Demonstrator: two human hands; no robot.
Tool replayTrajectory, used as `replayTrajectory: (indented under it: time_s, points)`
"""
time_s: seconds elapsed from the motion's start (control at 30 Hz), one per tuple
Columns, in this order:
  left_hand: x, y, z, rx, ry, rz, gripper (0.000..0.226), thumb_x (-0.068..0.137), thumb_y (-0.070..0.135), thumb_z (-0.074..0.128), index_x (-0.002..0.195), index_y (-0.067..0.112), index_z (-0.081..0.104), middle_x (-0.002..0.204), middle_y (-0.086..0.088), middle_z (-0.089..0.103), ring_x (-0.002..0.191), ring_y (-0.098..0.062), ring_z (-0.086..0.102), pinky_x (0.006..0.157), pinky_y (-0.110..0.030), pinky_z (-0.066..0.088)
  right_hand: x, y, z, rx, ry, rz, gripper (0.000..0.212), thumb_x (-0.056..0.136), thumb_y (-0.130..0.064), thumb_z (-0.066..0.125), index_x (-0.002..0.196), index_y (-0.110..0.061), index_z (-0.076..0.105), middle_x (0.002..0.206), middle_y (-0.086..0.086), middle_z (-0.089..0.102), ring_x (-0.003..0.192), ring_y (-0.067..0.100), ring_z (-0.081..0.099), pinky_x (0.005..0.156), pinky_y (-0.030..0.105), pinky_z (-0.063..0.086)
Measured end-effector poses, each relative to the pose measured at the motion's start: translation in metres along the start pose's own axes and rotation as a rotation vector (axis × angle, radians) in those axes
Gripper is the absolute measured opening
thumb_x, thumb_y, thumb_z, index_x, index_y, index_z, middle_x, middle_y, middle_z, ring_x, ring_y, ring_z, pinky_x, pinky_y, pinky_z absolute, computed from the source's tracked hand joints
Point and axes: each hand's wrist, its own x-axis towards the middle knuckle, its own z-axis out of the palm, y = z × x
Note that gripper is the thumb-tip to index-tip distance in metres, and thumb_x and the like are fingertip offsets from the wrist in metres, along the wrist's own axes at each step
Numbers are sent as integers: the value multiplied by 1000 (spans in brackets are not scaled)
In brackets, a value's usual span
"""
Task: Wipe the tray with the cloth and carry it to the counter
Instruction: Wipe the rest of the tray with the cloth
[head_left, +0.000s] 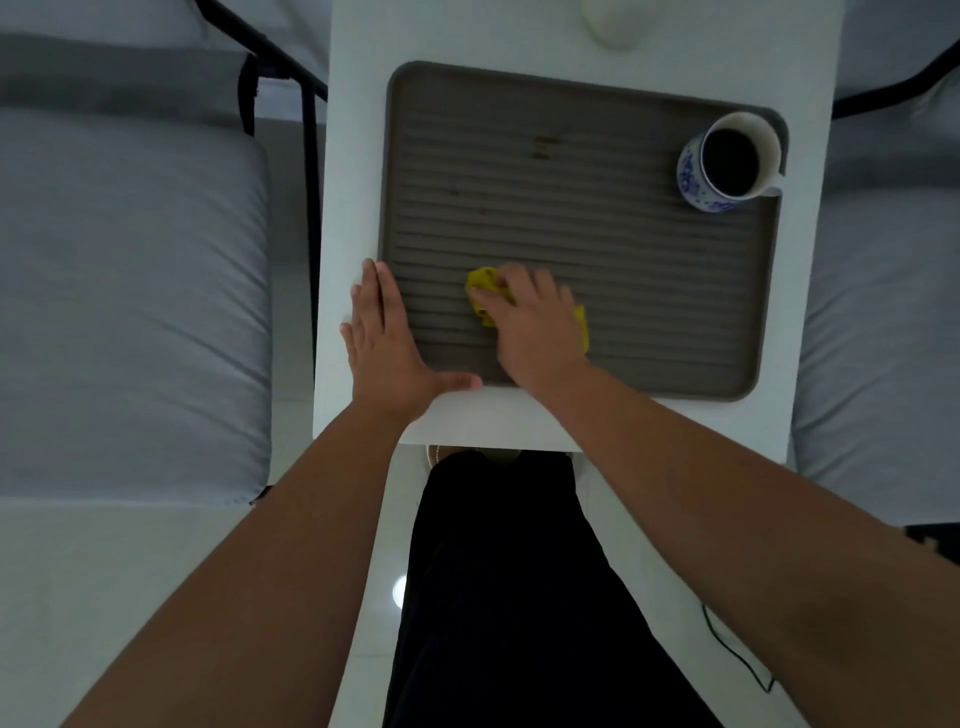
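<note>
White counter (519, 421) is flanked by grey cushioned seats (130, 291) on both sides. Grey ribbed tray (571, 223) is laid flat on the counter; brown stains (544, 147) are seen on its far half. Left hand (387, 338) is spread flat, pressed on the tray's near-left corner. Right hand (530, 325) is curled over the yellow cloth (485, 291), pressed onto the tray's near part. Blue-and-white cup (727, 163) is stood in the far-right corner.

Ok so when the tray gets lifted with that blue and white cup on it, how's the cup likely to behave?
The cup looks nearly full of dark liquid, so tilting would probably spill it. It stands near the tray's far right corner, likely weighting that side. The ridged floor may limit sliding, though the cup looks ceramic and breakable.
</note>
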Motion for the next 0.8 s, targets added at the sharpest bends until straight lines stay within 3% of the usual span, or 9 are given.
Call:
replayTrajectory:
  time_s: [0.13, 0.27, 0.33, 0.4, 0.53, 0.67, 0.73, 0.8]
  points:
    - [-1, -1, 2, -18, 22, -5, 151, 46, 69, 80, 154, 14, -10, 164, -5, -9, 150, -27, -6, 117, -52, 0, 23, -33, -1, -64, -81, -54, 52, 84, -15, 54, 135, -24, 44, 142, 12, 37, 120, 37, 39, 95, 47, 35]
    - [-3, 0, 0, -19, 1, -31, 151, 48, 64, 83, 153, 19, -16, 163, -1, -13, 150, -25, -10, 118, -51, -2, 7, -2, -2, -24, -43, -43, 55, 73, -5, 62, 124, -24, 57, 129, 15, 51, 103, 41, 50, 81, 47, 44]
    - [-4, 0, -1, -20, -12, -32, 152, 47, 65, 83, 152, 20, -18, 163, 1, -16, 150, -24, -13, 118, -50, -4, -13, 34, 2, 33, 50, 31, 52, 66, -3, 59, 113, -25, 65, 117, 15, 60, 86, 40, 56, 71, 42, 48]
    - [-4, 0, -2, -19, -21, -33, 152, 47, 67, 82, 152, 21, -19, 163, 1, -16, 149, -23, -14, 117, -49, -5, -41, 79, 5, 60, 158, 127, 52, 67, -4, 48, 111, -25, 66, 113, 16, 62, 82, 40, 56, 71, 42, 50]
    - [-2, 0, -1, -3, -18, -34, 152, 47, 65, 82, 152, 21, -18, 163, 0, -15, 149, -24, -14, 117, -48, -5, -80, 137, -1, 128, 323, 499, 51, 76, 3, 46, 118, -19, 65, 116, 22, 56, 91, 45, 51, 76, 49, 49]
    - [-1, -1, 0, 19, -16, -39, 154, 45, 65, 83, 152, 21, -18, 163, 0, -15, 149, -24, -14, 118, -49, -4, -44, 116, -1, 288, 420, 845, 47, 80, 1, 47, 121, -16, 62, 120, 22, 51, 100, 41, 51, 90, 42, 43]
    - [-1, 0, 0, 18, -21, -45, 154, 45, 63, 84, 152, 22, -19, 163, 0, -15, 149, -24, -14, 118, -48, -4, -19, 90, 1, 301, 425, 839, 48, 78, 0, 49, 121, -18, 62, 122, 20, 51, 101, 39, 50, 92, 39, 41]
    - [-1, 0, 0, 16, -23, -42, 154, 45, 62, 85, 152, 22, -19, 163, 1, -15, 149, -23, -14, 117, -48, -5, 6, 58, 5, 290, 337, 711, 52, 74, -1, 50, 119, -22, 63, 124, 17, 53, 99, 38, 49, 89, 38, 40]
